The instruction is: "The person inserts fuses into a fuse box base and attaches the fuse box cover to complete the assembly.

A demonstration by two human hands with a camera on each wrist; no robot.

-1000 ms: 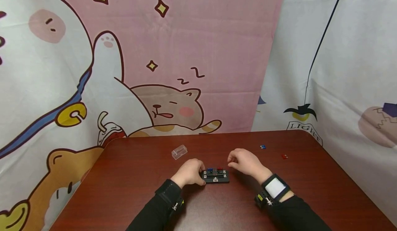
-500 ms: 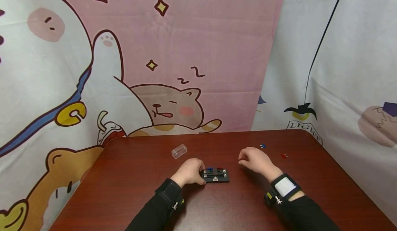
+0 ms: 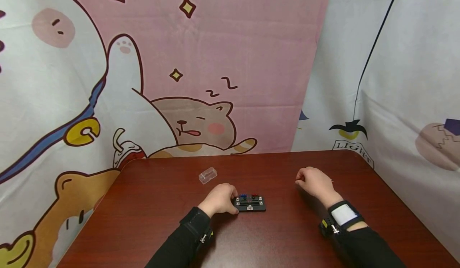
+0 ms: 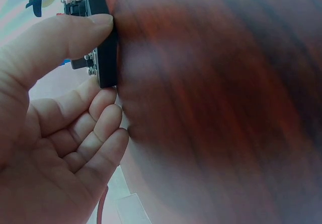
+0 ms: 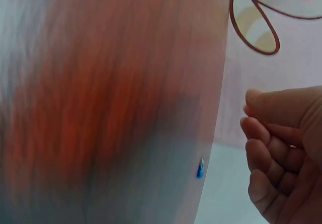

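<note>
My left hand grips the left end of a black fuse block on the table, thumb on the near edge and fingers at the far side. Metal screw terminals and small blue and red fuses show on top of the block. In the left wrist view the thumb presses against its black base. Off to the right, my right hand hovers over the table, its fingers loosely curled and nothing visible between them. A small blue blade fuse lies on the table in the right wrist view; the head view has it hidden behind that hand.
A clear plastic cover lies on the table behind my left hand. The brown wooden table ends at a printed cloth backdrop. The loose red fuse is mostly hidden by my right hand.
My right hand has moved away from the fuse block to the right, now covering the spot with the loose blue and red fuses. My left hand and the block have stayed put.
</note>
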